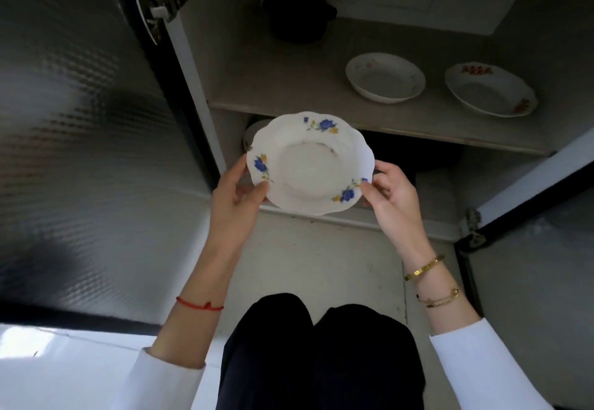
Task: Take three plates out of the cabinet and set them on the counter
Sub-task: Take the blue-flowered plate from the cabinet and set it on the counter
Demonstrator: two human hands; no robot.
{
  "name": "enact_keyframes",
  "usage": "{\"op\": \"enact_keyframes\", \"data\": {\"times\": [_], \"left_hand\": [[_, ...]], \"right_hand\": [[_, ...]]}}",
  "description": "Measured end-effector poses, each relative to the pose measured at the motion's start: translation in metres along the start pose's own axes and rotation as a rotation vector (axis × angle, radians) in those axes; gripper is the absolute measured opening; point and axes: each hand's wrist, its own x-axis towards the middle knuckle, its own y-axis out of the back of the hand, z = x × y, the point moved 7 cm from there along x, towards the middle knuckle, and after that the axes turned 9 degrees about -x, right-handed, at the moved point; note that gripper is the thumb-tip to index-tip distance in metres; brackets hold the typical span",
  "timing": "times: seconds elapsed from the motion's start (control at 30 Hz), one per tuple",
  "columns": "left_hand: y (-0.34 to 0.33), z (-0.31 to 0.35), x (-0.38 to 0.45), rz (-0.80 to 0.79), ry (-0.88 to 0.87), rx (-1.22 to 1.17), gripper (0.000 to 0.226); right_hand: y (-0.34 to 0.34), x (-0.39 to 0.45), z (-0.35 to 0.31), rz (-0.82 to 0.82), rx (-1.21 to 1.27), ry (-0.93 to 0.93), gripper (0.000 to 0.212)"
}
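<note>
My left hand (236, 189) and right hand (390, 189) each grip closed on the blue-flowered plate (310, 163), held in front of the open cabinet; two more plates (385, 77) sit on its shelf (289, 94).

Pale floor (324, 258), frosted doors (80, 139)

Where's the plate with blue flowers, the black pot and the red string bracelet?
Blue-flowered plate (308, 165): head view, on its middle well.
Black pot (297, 19): head view, on its side wall.
Red string bracelet (199, 304): head view, on the string over the left wrist.
</note>
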Motion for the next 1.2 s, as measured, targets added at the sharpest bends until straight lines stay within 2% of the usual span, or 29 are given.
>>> {"op": "enact_keyframes", "data": {"times": [0.33, 0.6, 0.93, 1.2], "left_hand": [[-0.004, 0.1, -0.064, 0.125, 0.112, 0.106, 0.052], [-0.016, 0.248, -0.122, 0.108, 0.158, 0.109, 0.053], [-0.039, 0.447, -0.156, 0.105, 0.137, 0.123, 0.055], [-0.053, 0.527, -0.15, 0.051, 0.086, 0.175, 0.059]], "right_hand": [[0.047, -0.057, -0.095, -0.035, 0.014, -0.083, 0.036], [0.106, -0.106, -0.218, -0.093, 0.023, -0.178, 0.035], [0.19, -0.137, -0.396, -0.082, 0.038, -0.17, 0.036], [0.224, -0.132, -0.463, -0.032, 0.096, -0.154, 0.035]]}}
